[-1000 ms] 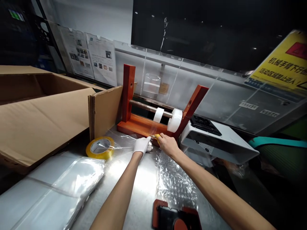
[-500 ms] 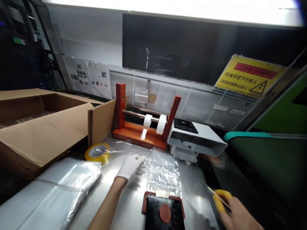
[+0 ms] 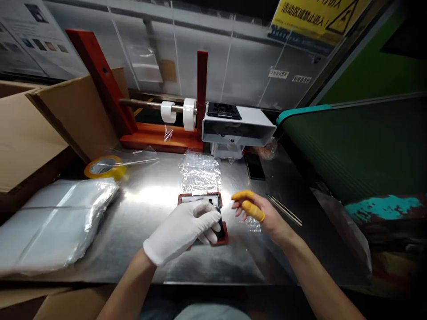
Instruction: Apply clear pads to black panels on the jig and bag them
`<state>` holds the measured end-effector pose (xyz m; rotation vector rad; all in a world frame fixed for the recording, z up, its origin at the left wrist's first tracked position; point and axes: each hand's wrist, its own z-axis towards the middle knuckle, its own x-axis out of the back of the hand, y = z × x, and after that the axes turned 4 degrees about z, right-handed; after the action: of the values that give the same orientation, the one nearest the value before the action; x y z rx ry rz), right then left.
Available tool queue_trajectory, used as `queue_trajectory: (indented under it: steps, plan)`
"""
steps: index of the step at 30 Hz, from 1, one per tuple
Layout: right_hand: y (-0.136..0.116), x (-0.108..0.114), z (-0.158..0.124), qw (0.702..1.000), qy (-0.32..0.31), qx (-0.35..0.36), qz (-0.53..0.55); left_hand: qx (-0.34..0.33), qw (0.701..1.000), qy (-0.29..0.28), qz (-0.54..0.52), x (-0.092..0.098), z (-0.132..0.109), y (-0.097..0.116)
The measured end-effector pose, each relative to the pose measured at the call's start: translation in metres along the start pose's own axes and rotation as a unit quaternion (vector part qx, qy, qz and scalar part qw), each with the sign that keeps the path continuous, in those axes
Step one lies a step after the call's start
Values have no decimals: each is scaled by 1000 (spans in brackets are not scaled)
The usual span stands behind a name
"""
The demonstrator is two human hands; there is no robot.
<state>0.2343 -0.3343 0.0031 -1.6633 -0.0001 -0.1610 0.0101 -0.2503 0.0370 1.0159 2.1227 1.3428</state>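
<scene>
My left hand [image 3: 187, 226], in a white glove, is over a reddish-brown fixture [image 3: 224, 235] on the metal bench. Its thumb and fingers are curled together, and whatever they pinch is hidden. A black device [image 3: 218, 229] sits in the fixture, largely covered by this hand, with pale parts showing along its far end. My right hand [image 3: 256, 211] wears yellow finger covers on thumb and index finger. Those fingers are apart with nothing between them, just right of the fixture. Thin sticks [image 3: 285, 211] lie beside it. A small clear bubbled sheet [image 3: 252, 224] is partly under that hand.
Behind the fixture lies clear bubbled plastic [image 3: 201, 171]. A red stand [image 3: 160, 133] carries two white tape rolls. Right of it are a white housing [image 3: 240, 129] and a phone [image 3: 254, 166]. Yellow tape [image 3: 105, 166], plastic bags [image 3: 63, 222] and a cardboard box [image 3: 26, 133] occupy the left.
My view has tilted down. My left hand has moved from the bubbled plastic onto the fixture. My right hand has let go of a thin stick and come inward beside the fixture.
</scene>
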Motion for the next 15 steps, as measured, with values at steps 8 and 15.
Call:
queue_trajectory:
  steps: [8,15]
  plan:
    - [4,-49,0,1000,16,20,-11,77,994,63,52,10,-21,-43]
    - [42,-65,-9,990,76,-20,-120,88,968,180,150,33,-21,-75]
